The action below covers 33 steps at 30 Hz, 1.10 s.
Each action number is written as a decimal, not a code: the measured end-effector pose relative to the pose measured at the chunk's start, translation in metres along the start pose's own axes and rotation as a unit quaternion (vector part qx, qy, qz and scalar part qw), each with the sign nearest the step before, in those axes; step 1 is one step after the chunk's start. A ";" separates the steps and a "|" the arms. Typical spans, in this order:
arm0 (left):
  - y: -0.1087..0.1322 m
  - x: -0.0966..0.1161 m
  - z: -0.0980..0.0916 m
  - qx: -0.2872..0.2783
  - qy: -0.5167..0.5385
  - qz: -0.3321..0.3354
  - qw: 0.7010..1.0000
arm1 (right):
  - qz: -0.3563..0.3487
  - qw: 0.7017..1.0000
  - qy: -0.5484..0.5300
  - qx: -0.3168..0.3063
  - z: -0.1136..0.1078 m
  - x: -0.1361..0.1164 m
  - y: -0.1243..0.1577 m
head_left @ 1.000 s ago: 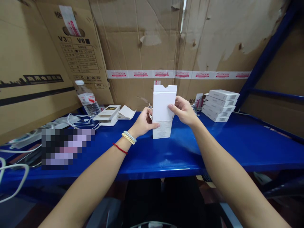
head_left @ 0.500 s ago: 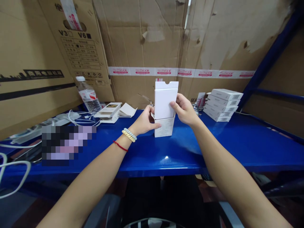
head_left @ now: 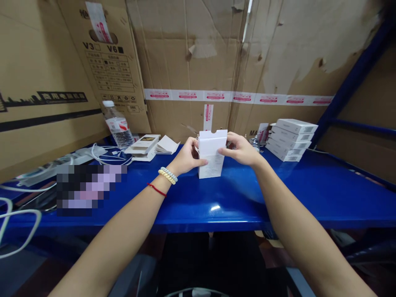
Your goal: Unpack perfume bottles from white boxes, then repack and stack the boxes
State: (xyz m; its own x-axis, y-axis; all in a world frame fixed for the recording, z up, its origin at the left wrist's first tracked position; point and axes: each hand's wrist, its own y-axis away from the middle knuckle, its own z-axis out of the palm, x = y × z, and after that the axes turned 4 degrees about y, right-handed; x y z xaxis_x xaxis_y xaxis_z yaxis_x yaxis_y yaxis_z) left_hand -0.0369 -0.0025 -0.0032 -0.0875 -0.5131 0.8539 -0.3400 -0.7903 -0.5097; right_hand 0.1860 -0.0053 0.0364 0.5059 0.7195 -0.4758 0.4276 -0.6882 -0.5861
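A small white carton [head_left: 210,168] with fine print on its front stands upright on the blue table. A plain white insert [head_left: 210,147] sits in its open top, with only its upper part showing above the printed front. Behind that rises a flap with a notch in its edge. My left hand [head_left: 187,159] grips the carton's left side, thumb across the front. On the right, my right hand [head_left: 239,150] is closed around the upper edge, its thumb on the front near the insert's lower visible part and its fingers partly hidden behind.
White boxes [head_left: 291,140] are stacked at the right. Open white cartons [head_left: 144,146], a water bottle [head_left: 117,128] and white cables [head_left: 103,153] lie or stand at the left. Cardboard [head_left: 192,62] walls the table's back. A small glass item [head_left: 255,143] stands behind my right hand.
The insert has gone down into the carton, and my right hand has lowered with it. My left hand keeps its hold on the carton's side.
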 end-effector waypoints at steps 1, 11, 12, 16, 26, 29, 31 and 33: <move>0.000 0.000 0.000 -0.001 0.003 0.000 1.000 | -0.004 1.000 0.019 -0.007 0.000 0.000 0.000; 0.003 0.002 0.001 -0.037 -0.010 0.023 0.999 | -0.007 0.998 -0.049 0.044 0.009 0.004 -0.004; 0.003 0.002 0.001 -0.034 -0.013 0.026 0.999 | -0.009 0.999 -0.036 0.035 0.010 0.004 -0.004; 0.003 0.002 0.001 -0.013 -0.026 0.038 0.999 | -0.006 0.999 -0.034 0.022 0.010 0.005 -0.003; 0.004 0.006 -0.001 -0.006 -0.108 0.022 0.994 | 0.025 0.987 -0.157 -0.013 0.009 0.001 -0.004; 0.003 0.008 0.000 -0.008 -0.101 0.037 0.994 | 0.062 0.980 -0.191 -0.019 0.009 0.004 -0.005; 0.002 0.008 0.000 0.000 -0.102 0.060 0.993 | 0.075 0.976 -0.202 -0.018 0.010 0.005 -0.005; 0.001 0.008 -0.001 0.008 -0.100 0.072 0.992 | 0.080 0.973 -0.215 -0.017 0.012 0.007 -0.006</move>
State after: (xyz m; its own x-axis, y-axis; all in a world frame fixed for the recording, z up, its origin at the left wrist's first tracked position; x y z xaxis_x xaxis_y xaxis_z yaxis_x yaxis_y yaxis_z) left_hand -0.0386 -0.0071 0.0029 0.0534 -0.6765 0.7345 -0.3219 -0.7079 -0.6287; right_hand 0.1779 0.0044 0.0286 0.2115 0.5700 -0.7939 0.3968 -0.7924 -0.4633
